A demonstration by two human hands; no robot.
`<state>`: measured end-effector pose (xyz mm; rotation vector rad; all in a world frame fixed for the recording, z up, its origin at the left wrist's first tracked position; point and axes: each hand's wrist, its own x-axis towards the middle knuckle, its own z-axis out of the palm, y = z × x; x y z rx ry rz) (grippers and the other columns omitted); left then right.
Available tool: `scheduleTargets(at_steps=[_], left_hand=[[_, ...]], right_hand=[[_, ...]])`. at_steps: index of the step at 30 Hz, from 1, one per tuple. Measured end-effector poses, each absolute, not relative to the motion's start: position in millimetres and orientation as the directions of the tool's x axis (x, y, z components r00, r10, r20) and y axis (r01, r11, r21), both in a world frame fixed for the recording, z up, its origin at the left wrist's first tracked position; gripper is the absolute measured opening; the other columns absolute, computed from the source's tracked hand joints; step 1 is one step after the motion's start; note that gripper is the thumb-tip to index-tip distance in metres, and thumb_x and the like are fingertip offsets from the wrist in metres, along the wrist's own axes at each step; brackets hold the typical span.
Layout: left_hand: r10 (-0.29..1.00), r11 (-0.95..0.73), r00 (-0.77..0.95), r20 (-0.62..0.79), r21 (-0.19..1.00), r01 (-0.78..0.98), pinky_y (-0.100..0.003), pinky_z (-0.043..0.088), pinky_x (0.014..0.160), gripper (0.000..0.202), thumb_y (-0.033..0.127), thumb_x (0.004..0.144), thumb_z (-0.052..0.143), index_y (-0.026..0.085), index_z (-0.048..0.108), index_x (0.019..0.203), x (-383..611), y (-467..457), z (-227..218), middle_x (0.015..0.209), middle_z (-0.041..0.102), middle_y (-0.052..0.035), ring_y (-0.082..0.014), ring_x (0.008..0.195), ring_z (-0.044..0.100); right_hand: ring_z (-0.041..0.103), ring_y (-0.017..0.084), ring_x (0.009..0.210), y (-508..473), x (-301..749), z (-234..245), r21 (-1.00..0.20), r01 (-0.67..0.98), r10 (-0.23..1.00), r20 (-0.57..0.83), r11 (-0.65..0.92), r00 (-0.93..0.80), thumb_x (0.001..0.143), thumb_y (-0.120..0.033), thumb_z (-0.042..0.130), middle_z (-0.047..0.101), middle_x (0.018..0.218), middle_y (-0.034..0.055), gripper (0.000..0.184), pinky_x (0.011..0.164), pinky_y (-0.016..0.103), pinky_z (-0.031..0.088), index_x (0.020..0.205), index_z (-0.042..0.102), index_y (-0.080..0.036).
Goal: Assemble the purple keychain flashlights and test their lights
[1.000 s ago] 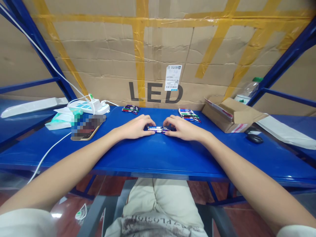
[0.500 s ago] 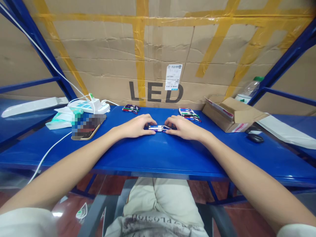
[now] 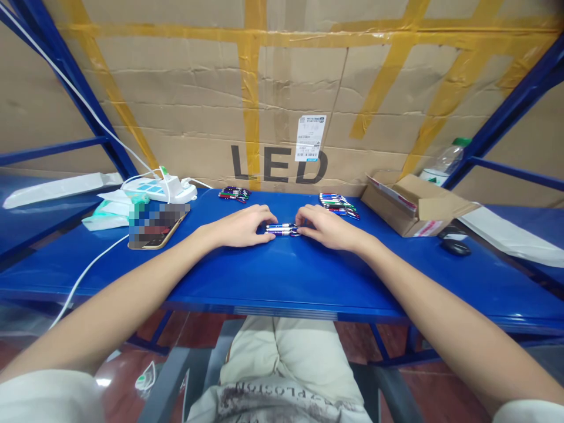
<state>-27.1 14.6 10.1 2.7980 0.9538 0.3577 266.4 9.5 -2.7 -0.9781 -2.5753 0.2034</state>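
Evidently the little blue torches (image 3: 282,230) look light, rigid and slippery. Left hand (image 3: 240,226) and right hand (image 3: 328,228) pinch their ends, fingers narrow.

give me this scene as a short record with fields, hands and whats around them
surface: blue table
left hand: pinches the left end of the blue keychain flashlights
right hand: pinches their right end
position: flashlights low on the table centre, between both hands
back left: small pile of flashlights
back right: second pile
right side: open cardboard box, mouse
left side: power strip, phone
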Motion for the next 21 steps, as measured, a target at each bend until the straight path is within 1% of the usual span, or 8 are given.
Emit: scheduleTargets(at_steps=[5, 10, 16, 21], left_hand=[[0.642, -0.764, 0.740, 0.199, 0.244, 0.598, -0.040, 0.050, 0.101, 0.037, 0.047, 0.102, 0.061, 0.020, 0.071, 0.125, -26.9, 16.4, 7.7, 0.120, 0.069, -0.0096, -0.0284, 0.114, 0.065], [0.650, -0.757, 0.733, 0.202, 0.256, 0.601, -0.039, 0.050, 0.099, 0.036, 0.048, 0.101, 0.063, 0.020, 0.071, 0.123, -26.6, 17.8, 5.9, 0.119, 0.069, -0.0089, -0.0279, 0.111, 0.065], [0.644, -0.762, 0.737, 0.205, 0.259, 0.594, -0.040, 0.051, 0.097, 0.038, 0.050, 0.102, 0.062, 0.021, 0.070, 0.124, -25.5, 17.1, 6.2, 0.119, 0.069, -0.0093, -0.0286, 0.110, 0.066], [0.645, -0.760, 0.739, 0.195, 0.257, 0.596, -0.042, 0.051, 0.100, 0.039, 0.051, 0.103, 0.059, 0.021, 0.070, 0.126, -23.4, 14.7, 7.1, 0.121, 0.069, -0.0105, -0.0302, 0.114, 0.066]], right_hand=[[0.060, 0.028, 0.102, 9.6, 266.9, -2.2, -0.246, 0.609, 0.657, 0.302, 0.754, -0.691, 0.107, -0.023, 0.052, 0.067, 0.109, 0.0099, 0.011, 0.092, 0.043, 0.049, 0.105, 0.063, -0.023], [0.061, 0.029, 0.106, 10.2, 267.1, -3.0, -0.235, 0.614, 0.658, 0.285, 0.753, -0.697, 0.108, -0.019, 0.049, 0.066, 0.113, 0.0109, 0.019, 0.095, 0.044, 0.049, 0.109, 0.067, -0.022], [0.061, 0.030, 0.105, 10.1, 266.4, -2.2, -0.218, 0.649, 0.684, 0.262, 0.729, -0.681, 0.107, -0.025, 0.056, 0.065, 0.110, 0.0107, 0.014, 0.095, 0.044, 0.049, 0.107, 0.070, -0.022], [0.063, 0.029, 0.104, 8.7, 265.2, -0.4, -0.222, 0.666, 0.701, 0.279, 0.712, -0.657, 0.108, -0.028, 0.057, 0.067, 0.109, 0.0104, 0.014, 0.094, 0.044, 0.050, 0.105, 0.069, -0.021]])
